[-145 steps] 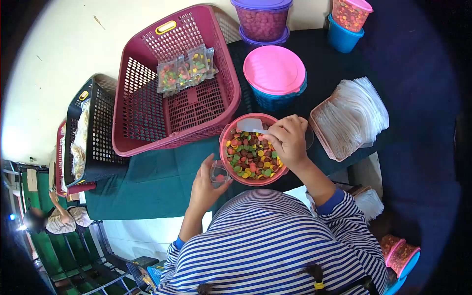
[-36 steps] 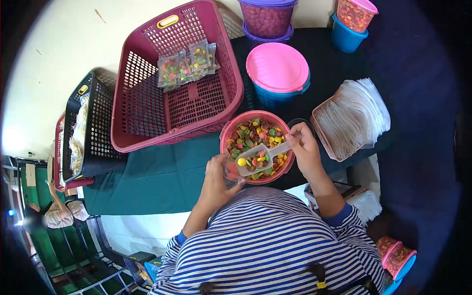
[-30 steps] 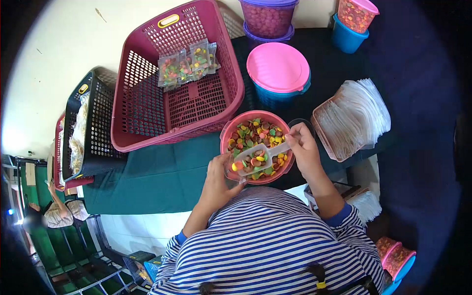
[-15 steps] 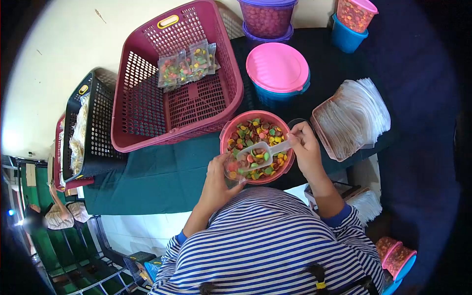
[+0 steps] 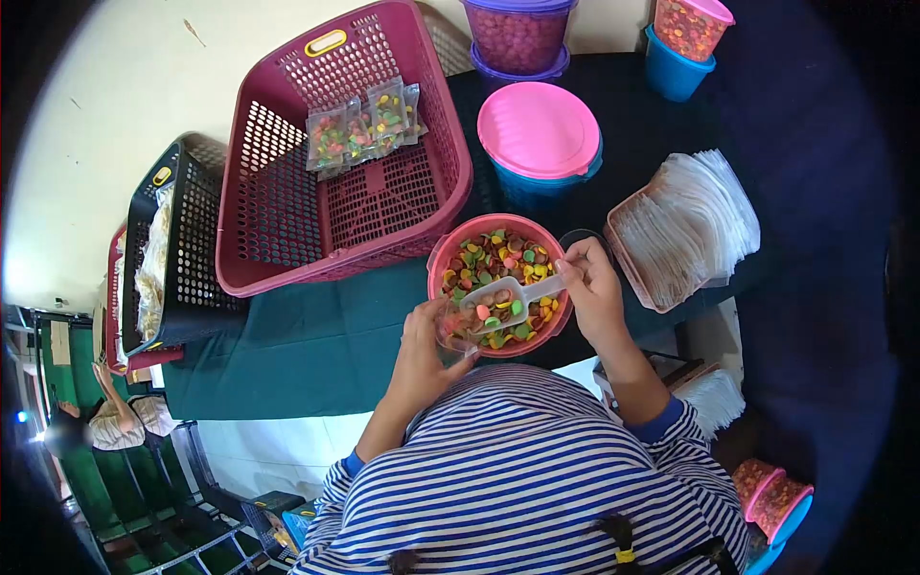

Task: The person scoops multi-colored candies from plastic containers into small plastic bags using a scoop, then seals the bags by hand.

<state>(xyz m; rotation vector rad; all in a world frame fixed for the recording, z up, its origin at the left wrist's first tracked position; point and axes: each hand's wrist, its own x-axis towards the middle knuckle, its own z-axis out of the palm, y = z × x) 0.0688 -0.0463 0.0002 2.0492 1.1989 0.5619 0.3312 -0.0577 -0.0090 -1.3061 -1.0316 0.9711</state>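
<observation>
My left hand (image 5: 422,350) grips a clear plastic bag (image 5: 450,324) by its edges, over the left rim of a pink tub (image 5: 443,257). Some colourful round candies show through the bag. In my right hand (image 5: 596,292) is the handle of a clear scoop (image 5: 500,299), its front end at the bag's mouth. A few green, pink, yellow and brown candies lie on the scoop. Below it, the tub holds many loose candies (image 5: 498,254) of the same colours.
Filled candy packets (image 5: 388,110) lie in a maroon basket (image 5: 259,283) beyond the tub. A blue tub with a pink lid (image 5: 540,129) stands behind. To the right, a tray (image 5: 632,273) holds a stack of clear bags (image 5: 695,216). A black basket (image 5: 196,249) stands far left.
Fewer candies lie on the scoop, and those left have shifted a little. Both hands stay in nearly the same place.
</observation>
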